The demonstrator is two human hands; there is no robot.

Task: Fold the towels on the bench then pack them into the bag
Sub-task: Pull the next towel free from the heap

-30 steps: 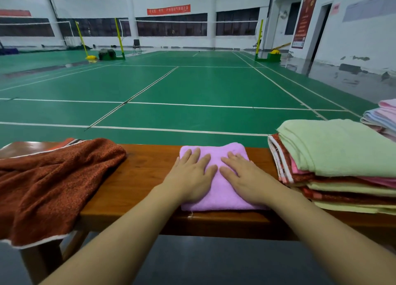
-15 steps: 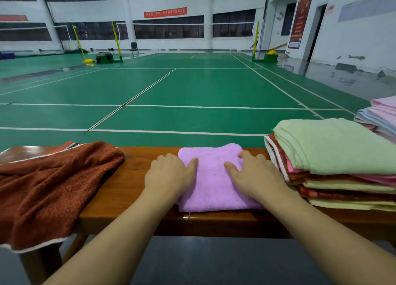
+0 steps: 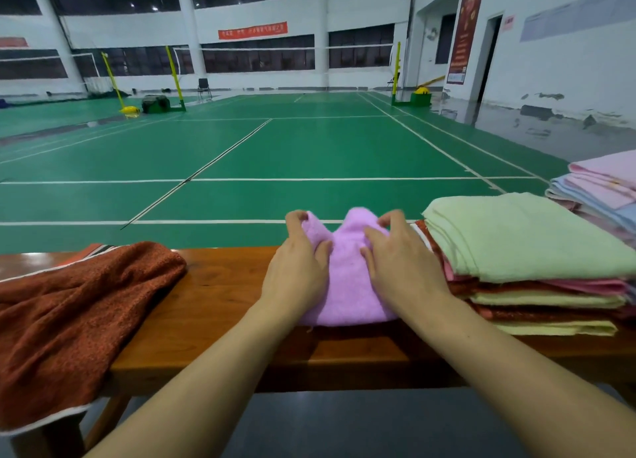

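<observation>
A small folded purple towel (image 3: 347, 278) lies on the wooden bench (image 3: 213, 302) in front of me. My left hand (image 3: 296, 268) grips its left side and my right hand (image 3: 399, 264) grips its right side. Both hands pinch the far corners, and the far edge is raised off the bench in two peaks. To the right stands a stack of folded towels (image 3: 530, 261) with a pale green one on top. A rust-brown towel (image 3: 72, 320) lies unfolded over the bench's left end. No bag is in view.
A second pile of pink and blue towels (image 3: 602, 192) sits at the far right edge. Beyond the bench spreads a green court floor (image 3: 292, 154) with white lines. Grey floor lies below the bench's near edge.
My hands went from pressing flat on the purple towel to its two sides, then curled round its far corners and lifted that edge up.
</observation>
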